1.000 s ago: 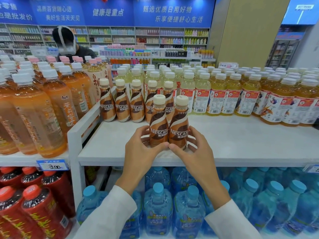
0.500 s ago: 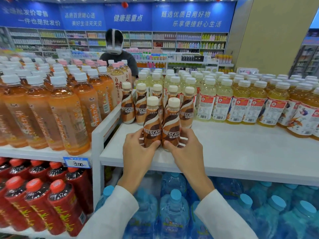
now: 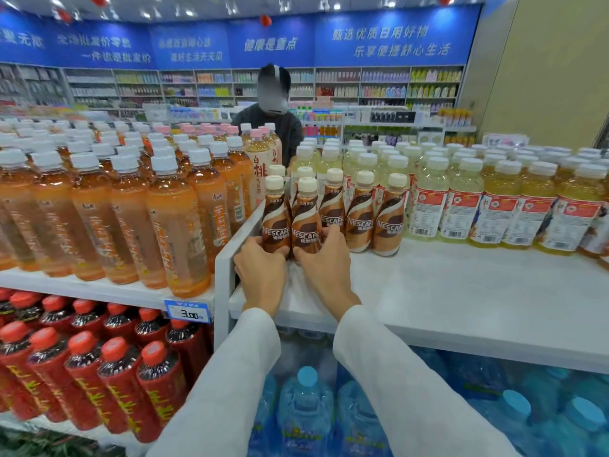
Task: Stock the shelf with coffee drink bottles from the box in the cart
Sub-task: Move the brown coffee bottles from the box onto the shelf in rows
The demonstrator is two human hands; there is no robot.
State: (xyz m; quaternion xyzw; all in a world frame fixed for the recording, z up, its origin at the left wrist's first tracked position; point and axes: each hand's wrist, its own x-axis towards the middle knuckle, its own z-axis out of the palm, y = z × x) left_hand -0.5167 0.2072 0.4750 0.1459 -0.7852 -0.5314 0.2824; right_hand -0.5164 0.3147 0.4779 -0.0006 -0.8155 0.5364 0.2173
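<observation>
Two brown Nescafe coffee bottles with cream caps stand side by side at the left end of the white shelf (image 3: 445, 291). My left hand (image 3: 260, 268) grips the base of the left bottle (image 3: 276, 219). My right hand (image 3: 324, 262) grips the base of the right bottle (image 3: 305, 222). Both bottles stand upright close to the shelf's white side divider (image 3: 230, 245). More coffee bottles (image 3: 390, 216) stand in a row just right of and behind them. The box and the cart are out of view.
Tall orange tea bottles (image 3: 174, 222) fill the left shelf. Pale yellow drink bottles (image 3: 461, 196) line the back of the white shelf. Red bottles (image 3: 115, 374) and blue water jugs (image 3: 306, 410) sit below. A person (image 3: 273, 117) stands behind the display.
My hands have slid the two bottles back and left, from the shelf's front to beside the row of coffee bottles near the divider. The camera view has shifted right.
</observation>
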